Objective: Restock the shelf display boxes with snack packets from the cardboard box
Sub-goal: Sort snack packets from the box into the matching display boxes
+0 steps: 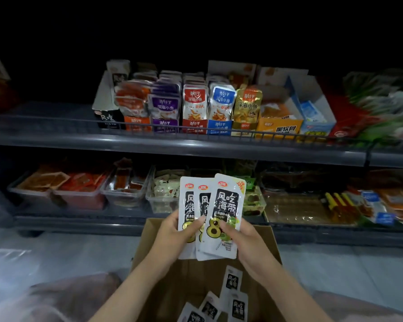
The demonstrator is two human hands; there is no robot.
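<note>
Packets (221, 212) held over the box (147, 235)
I see left hand (172, 235) and right hand (244, 242) both pinching the fan of three.

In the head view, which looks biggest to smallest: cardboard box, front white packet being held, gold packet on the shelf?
1. cardboard box
2. front white packet
3. gold packet
The held packet is nearer the camera, so those two packets may really be alike in size.

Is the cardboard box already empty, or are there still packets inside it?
Not empty: at least four packets lie loose inside the box, which is open at the top.
</note>
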